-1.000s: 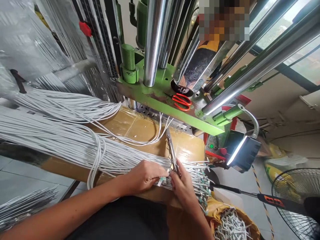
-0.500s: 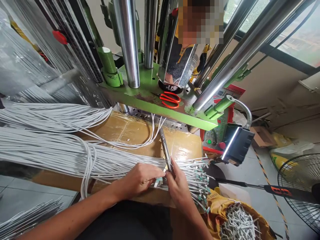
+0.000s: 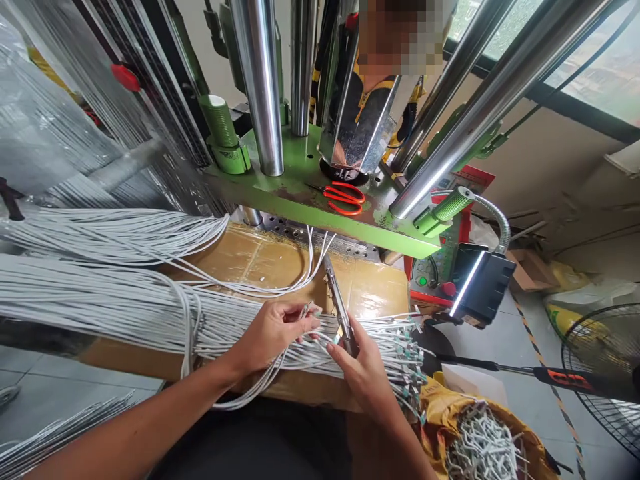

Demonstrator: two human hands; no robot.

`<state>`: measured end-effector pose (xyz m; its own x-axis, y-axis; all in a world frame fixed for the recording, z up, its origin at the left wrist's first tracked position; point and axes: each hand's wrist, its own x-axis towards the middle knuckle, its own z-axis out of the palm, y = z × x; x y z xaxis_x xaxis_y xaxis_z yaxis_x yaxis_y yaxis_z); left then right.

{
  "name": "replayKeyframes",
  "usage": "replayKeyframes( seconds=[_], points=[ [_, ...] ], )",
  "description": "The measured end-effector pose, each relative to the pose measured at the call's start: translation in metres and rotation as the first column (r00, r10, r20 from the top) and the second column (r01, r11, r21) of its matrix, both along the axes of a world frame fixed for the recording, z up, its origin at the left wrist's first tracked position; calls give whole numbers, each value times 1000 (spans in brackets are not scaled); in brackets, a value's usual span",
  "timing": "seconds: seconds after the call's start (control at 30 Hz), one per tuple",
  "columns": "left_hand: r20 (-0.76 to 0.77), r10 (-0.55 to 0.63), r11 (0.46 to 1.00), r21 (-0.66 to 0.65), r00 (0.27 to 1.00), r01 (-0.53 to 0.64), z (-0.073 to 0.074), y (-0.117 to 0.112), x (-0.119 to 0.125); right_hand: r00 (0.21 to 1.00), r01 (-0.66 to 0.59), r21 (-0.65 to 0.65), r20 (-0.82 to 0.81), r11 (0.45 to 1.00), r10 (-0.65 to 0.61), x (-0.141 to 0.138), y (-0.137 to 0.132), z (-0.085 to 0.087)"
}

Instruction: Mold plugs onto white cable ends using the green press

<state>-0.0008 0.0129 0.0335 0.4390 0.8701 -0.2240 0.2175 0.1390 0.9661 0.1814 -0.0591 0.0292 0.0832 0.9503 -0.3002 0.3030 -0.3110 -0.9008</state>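
Observation:
My left hand (image 3: pixel 275 333) is closed with its fingertips pinched on thin white cables (image 3: pixel 270 379), which loop down under the wrist. A small connector end shows at its fingertips. My right hand (image 3: pixel 367 367) is wrapped round the near end of a slim metal bar (image 3: pixel 336 290) that slants away toward the press. Beside its thumb, a pale and teal cable end lies against the bar. Under both hands runs a thick bundle of white cables (image 3: pixel 120 303), with teal-tipped connectors (image 3: pixel 407 360) at its right end.
Ahead stands a green press plate (image 3: pixel 300 203) between steel columns, with red-handled scissors (image 3: pixel 345 198) on top. White cables run beneath it. To the right are a lit work lamp (image 3: pixel 480 283), a fan (image 3: pixel 607 353) and a yellow sack (image 3: pixel 435 407) of white scraps.
My left hand has drawn up and left from my right hand, and a loop of cables now hangs below it. My right hand stays on the metal bar, its thumb lifted slightly.

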Motion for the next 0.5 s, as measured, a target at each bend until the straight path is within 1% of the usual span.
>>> replayKeyframes(
  seconds=[0.03,0.07,0.1,0.17,0.23,0.27,0.3,0.37,0.4,0.43,0.5],
  points=[
    [7,45,998,-52,999,-44,1,1,0,1000,10,-9,-18,1000,-10,0,0,1],
    [9,63,996,-61,998,-62,1,3,1,999,18,-20,-36,1000,-18,0,1,1],
    [-2,61,997,-36,998,-61,2,4,1,998,23,-31,-54,999,-24,0,1,1],
    [-55,26,998,61,998,-22,3,7,2,996,34,-43,-80,998,-37,0,1,1],
    [-130,-58,978,190,990,82,4,11,1,993,39,-46,-106,998,-44,1,1,0],
    [-156,-114,952,267,981,153,4,13,1,992,42,-46,-118,998,-47,1,1,-1],
    [-170,-178,909,348,969,228,3,15,0,991,43,-48,-127,998,-49,1,1,-2],
    [-184,-289,793,503,939,343,-3,18,0,989,43,-51,-136,998,-50,2,1,-4],
    [-194,-319,742,558,928,372,-6,19,1,989,44,-49,-136,998,-51,2,1,-5],
    [-208,-330,703,597,921,387,-10,20,1,990,46,-45,-134,998,-51,2,1,-6],
    [-242,-322,643,654,916,398,-18,19,2,990,46,-35,-135,998,-50,2,1,-7]
  ],
)
